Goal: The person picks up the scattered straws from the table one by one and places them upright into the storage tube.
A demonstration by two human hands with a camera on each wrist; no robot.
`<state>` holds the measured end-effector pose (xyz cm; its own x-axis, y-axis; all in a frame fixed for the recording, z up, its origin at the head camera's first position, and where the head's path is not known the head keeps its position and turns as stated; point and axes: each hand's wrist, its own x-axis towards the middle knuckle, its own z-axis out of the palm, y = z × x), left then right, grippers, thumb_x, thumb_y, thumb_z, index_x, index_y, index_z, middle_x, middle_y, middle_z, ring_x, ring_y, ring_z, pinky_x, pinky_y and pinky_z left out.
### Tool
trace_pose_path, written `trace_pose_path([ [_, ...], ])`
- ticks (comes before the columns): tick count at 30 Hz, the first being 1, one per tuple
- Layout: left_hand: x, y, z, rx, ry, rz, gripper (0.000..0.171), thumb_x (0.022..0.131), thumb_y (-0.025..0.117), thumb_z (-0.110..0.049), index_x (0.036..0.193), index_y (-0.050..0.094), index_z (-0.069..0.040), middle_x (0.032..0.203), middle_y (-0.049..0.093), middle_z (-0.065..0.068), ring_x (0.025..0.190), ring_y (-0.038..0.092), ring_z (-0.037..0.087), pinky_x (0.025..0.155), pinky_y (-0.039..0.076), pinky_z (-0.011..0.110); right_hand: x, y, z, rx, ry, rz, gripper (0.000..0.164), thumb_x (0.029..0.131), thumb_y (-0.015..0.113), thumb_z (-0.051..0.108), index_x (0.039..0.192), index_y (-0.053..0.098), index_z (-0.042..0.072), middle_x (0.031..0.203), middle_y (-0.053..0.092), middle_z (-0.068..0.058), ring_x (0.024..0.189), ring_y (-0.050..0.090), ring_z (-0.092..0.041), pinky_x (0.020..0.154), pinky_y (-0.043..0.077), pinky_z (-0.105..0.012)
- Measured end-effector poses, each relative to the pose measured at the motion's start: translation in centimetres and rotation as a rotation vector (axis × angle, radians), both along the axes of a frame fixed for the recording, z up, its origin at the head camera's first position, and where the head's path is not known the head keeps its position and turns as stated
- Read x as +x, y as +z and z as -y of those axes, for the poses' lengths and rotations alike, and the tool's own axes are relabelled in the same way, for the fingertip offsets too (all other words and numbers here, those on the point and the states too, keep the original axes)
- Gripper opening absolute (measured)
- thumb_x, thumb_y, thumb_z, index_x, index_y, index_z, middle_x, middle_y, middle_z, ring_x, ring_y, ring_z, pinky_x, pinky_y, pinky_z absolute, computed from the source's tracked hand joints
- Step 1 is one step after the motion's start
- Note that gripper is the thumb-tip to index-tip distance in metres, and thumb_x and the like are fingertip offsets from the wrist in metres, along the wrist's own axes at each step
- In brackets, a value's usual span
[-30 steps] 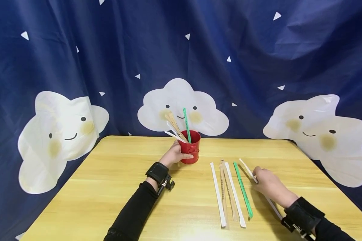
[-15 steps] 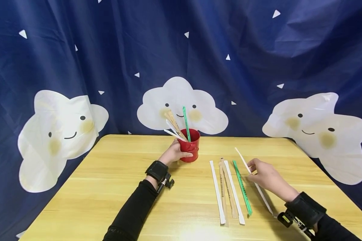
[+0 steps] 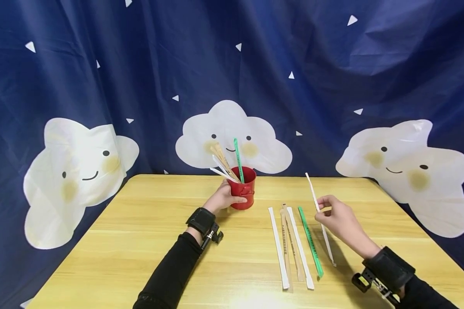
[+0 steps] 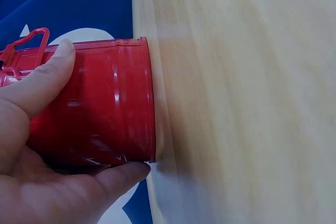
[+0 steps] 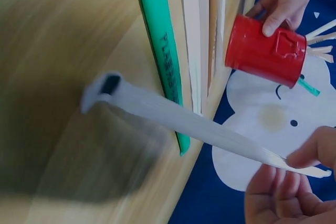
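My left hand grips a red metal bucket from its left side, thumb across the front; the left wrist view shows the bucket standing on the table. Several paper-wrapped straws lean out of it to the left, and a green wrapped straw stands nearer upright. Between thumb and fingertips my right hand pinches a white wrapped straw, tilted and raised off the table. In the right wrist view, this straw crosses in front of the green one.
Left of my right hand a green wrapped straw lies on the wooden table. Beside it lie white straws and brown straws, roughly side by side. A dark blue curtain with cloud shapes hangs behind the table.
My right hand has lifted the white straw off the table and moved slightly forward, and the straw has swung more upright. The left hand and bucket have stayed in place.
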<state>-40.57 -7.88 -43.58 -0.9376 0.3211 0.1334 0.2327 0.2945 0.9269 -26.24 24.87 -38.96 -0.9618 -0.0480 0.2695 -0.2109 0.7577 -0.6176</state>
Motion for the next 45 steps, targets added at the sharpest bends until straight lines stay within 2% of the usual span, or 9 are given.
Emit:
trace_pose_path([
  [4,-0.1,0.1,0.0,-0.002,0.005,-0.001,0.075,0.080,0.085,-0.002,0.146,0.049,-0.005,0.146,0.045,0.014,0.135,0.040,0.030,0.118,0.033,0.049,0.0,-0.1,0.6,-0.014,-0.029,-0.085,0.032,0.086,0.061,0.001,0.118,0.057,-0.002,0.107,0.067,-0.019,0.079,0.065,-0.018,0.059,0.045,-0.022],
  [10,0.1,0.1,-0.1,-0.004,0.004,0.003,0.075,0.081,0.084,-0.002,0.147,0.047,-0.005,0.146,0.045,0.014,0.135,0.040,0.030,0.118,0.031,0.049,-0.4,-0.1,1.6,-0.061,-0.056,-0.171,0.030,0.084,0.061,0.000,0.115,0.058,-0.001,0.100,0.068,-0.015,0.082,0.068,-0.016,0.062,0.049,-0.019],
  [16,0.4,0.2,-0.1,0.005,0.001,-0.017,0.072,0.081,0.083,0.000,0.144,0.048,-0.001,0.143,0.045,0.019,0.134,0.041,0.033,0.118,0.033,0.048,-0.9,-0.4,2.4,-0.105,-0.037,-0.259,0.031,0.082,0.061,-0.004,0.113,0.059,0.000,0.099,0.066,-0.013,0.074,0.063,-0.005,0.060,0.048,-0.017],
  [22,0.3,0.1,-0.1,0.015,-0.013,-0.019,0.075,0.080,0.083,0.001,0.145,0.046,-0.001,0.145,0.046,0.018,0.134,0.043,0.032,0.118,0.033,0.047,-1.2,-0.8,3.2,-0.135,-0.044,-0.346,0.029,0.083,0.063,-0.006,0.111,0.059,0.001,0.096,0.065,-0.010,0.074,0.062,-0.003,0.064,0.047,-0.012],
  [27,0.3,0.0,-0.1,0.034,-0.030,-0.020,0.078,0.081,0.083,0.002,0.147,0.043,-0.002,0.146,0.044,0.017,0.135,0.042,0.032,0.117,0.035,0.047,-1.6,-0.5,3.8,-0.169,-0.043,-0.411,0.028,0.085,0.065,-0.006,0.111,0.059,0.001,0.096,0.066,-0.009,0.078,0.062,-0.003,0.070,0.049,-0.008],
  [32,0.2,0.2,-0.1,0.029,-0.010,-0.016,0.075,0.080,0.083,0.001,0.145,0.047,-0.002,0.145,0.045,0.017,0.134,0.042,0.032,0.117,0.035,0.048,-2.2,0.2,4.8,-0.254,0.018,-0.461,0.025,0.086,0.065,-0.009,0.109,0.058,-0.002,0.098,0.065,-0.011,0.085,0.062,-0.009,0.077,0.051,-0.009],
  [36,0.0,0.4,-0.2,0.031,-0.016,-0.015,0.076,0.080,0.083,0.001,0.146,0.046,-0.003,0.146,0.044,0.016,0.135,0.041,0.031,0.117,0.034,0.047,-2.7,0.5,5.4,-0.314,0.052,-0.487,0.026,0.085,0.065,-0.012,0.108,0.057,-0.003,0.099,0.063,-0.010,0.089,0.062,-0.007,0.079,0.053,-0.010],
  [45,0.1,-0.1,0.0,0.030,-0.030,-0.049,0.074,0.080,0.082,0.002,0.146,0.047,-0.002,0.145,0.046,0.018,0.134,0.043,0.032,0.116,0.036,0.048,-4.3,0.4,7.2,-0.444,0.062,-0.520,0.029,0.086,0.068,-0.014,0.109,0.055,-0.003,0.101,0.060,-0.010,0.094,0.062,-0.005,0.085,0.054,-0.013],
])
